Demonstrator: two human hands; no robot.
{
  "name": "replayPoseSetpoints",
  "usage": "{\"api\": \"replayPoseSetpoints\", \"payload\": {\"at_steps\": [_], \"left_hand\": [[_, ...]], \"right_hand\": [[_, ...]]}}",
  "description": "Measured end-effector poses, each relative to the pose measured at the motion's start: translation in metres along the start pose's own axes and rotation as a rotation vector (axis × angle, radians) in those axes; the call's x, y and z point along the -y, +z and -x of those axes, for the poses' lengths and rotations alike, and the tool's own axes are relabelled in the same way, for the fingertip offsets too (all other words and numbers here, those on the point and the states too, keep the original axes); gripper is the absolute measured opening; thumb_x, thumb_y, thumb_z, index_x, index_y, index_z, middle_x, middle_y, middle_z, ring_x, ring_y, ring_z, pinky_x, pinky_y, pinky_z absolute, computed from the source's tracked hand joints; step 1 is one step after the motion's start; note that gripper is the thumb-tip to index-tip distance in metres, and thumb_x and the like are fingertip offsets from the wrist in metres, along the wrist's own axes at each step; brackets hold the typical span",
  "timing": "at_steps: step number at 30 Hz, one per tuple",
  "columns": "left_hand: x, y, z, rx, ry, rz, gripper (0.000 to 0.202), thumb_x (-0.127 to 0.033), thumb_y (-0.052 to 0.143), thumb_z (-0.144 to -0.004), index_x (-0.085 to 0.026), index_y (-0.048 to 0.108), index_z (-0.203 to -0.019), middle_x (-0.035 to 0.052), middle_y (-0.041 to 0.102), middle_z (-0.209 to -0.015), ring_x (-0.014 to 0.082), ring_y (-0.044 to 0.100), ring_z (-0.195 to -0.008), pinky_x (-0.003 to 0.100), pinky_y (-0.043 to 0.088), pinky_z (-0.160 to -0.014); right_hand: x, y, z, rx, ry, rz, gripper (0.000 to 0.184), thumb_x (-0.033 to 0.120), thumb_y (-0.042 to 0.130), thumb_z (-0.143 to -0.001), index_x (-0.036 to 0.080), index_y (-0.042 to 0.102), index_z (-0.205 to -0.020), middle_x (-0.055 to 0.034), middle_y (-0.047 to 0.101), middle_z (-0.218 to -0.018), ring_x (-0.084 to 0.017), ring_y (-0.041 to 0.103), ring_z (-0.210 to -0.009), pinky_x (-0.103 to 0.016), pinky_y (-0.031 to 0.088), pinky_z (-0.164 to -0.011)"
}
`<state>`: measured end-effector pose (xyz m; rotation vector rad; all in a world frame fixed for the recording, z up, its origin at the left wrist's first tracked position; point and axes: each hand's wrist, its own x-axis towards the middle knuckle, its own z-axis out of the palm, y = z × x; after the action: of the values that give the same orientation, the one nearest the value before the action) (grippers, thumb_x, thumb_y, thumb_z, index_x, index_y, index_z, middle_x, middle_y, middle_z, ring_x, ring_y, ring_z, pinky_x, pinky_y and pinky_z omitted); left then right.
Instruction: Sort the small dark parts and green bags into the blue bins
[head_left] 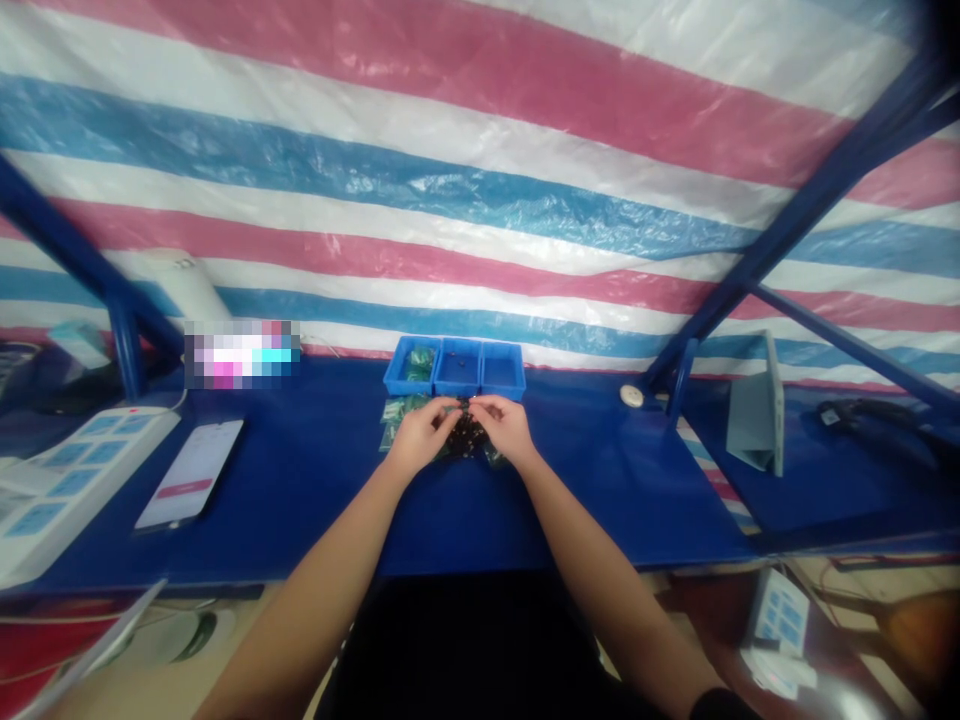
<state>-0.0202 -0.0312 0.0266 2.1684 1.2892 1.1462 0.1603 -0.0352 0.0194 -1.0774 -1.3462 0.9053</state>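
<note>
My left hand (421,436) and my right hand (504,425) meet over the middle of the blue table (315,480), fingertips pinched together over a pile of small dark parts (466,437). What the fingers hold is too small to name. Clear little bags with green contents (395,412) lie just left of my hands. Right behind them stand three joined blue bins (454,367); the left bin holds green pieces.
A phone (192,486) lies at the left with a white power strip (67,480) beside it. A grey tablet stand (759,410) is at the right by blue frame struts (787,230). A striped tarp (480,160) closes the back.
</note>
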Motion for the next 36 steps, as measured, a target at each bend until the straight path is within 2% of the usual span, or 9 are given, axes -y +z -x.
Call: {"api": "replayPoseSetpoints", "payload": {"at_steps": [6,12,19,24,30,36], "left_hand": [[0.0003,-0.0003,-0.0004,-0.015,0.02,-0.029,0.029,-0.045,0.05,-0.092,-0.023,0.066,-0.101,-0.0027,0.06,-0.064,0.0124,0.055,-0.056,0.024,0.044,-0.06],[-0.0003,-0.0006,0.0,0.001,-0.01,-0.027,0.027,-0.043,0.048,-0.093,-0.022,0.062,-0.101,-0.0027,0.061,-0.065,0.0128,0.056,-0.057,0.024,0.043,-0.059],[-0.0013,-0.0017,0.0002,0.045,-0.03,-0.005,0.029,-0.044,0.045,-0.094,-0.021,0.062,-0.099,-0.0015,0.063,-0.068,0.0136,0.059,-0.059,0.024,0.043,-0.058],[-0.0015,-0.0017,0.0007,0.035,-0.027,0.027,0.029,-0.044,0.049,-0.093,-0.022,0.061,-0.108,-0.0031,0.061,-0.067,0.0125,0.057,-0.058,0.023,0.044,-0.06],[0.0001,-0.0012,0.0003,0.029,-0.014,0.002,0.026,-0.043,0.048,-0.093,-0.022,0.062,-0.101,-0.0033,0.061,-0.064,0.0124,0.056,-0.056,0.024,0.043,-0.059],[-0.0017,-0.0033,-0.0001,0.062,-0.036,0.004,0.029,-0.043,0.043,-0.095,-0.021,0.062,-0.097,-0.0012,0.065,-0.071,0.0135,0.061,-0.062,0.023,0.045,-0.06]], "right_hand": [[-0.0006,-0.0005,0.0008,0.029,-0.037,0.038,0.025,0.039,0.068,-0.079,0.02,0.074,-0.093,-0.0048,0.074,-0.08,-0.018,0.068,-0.069,-0.031,0.056,-0.069],[-0.0025,0.0009,0.0019,0.096,-0.031,-0.004,0.027,0.036,0.069,-0.079,0.019,0.072,-0.1,-0.006,0.074,-0.088,-0.019,0.07,-0.076,-0.032,0.056,-0.075],[-0.0007,0.0009,0.002,0.061,-0.054,0.036,0.025,0.035,0.069,-0.079,0.019,0.073,-0.097,-0.0057,0.074,-0.086,-0.018,0.07,-0.074,-0.032,0.056,-0.074],[0.0001,-0.0006,0.0019,0.048,-0.042,0.005,0.025,0.035,0.069,-0.078,0.018,0.073,-0.097,-0.0056,0.074,-0.082,-0.018,0.07,-0.072,-0.03,0.056,-0.072],[-0.0012,0.0002,0.0013,0.05,-0.051,0.01,0.024,0.035,0.07,-0.078,0.019,0.073,-0.096,-0.0058,0.074,-0.085,-0.018,0.069,-0.073,-0.031,0.056,-0.071],[-0.0013,0.0012,0.0016,0.035,-0.063,0.041,0.026,0.035,0.071,-0.077,0.019,0.074,-0.097,-0.0062,0.074,-0.088,-0.019,0.069,-0.076,-0.031,0.056,-0.074]]}}
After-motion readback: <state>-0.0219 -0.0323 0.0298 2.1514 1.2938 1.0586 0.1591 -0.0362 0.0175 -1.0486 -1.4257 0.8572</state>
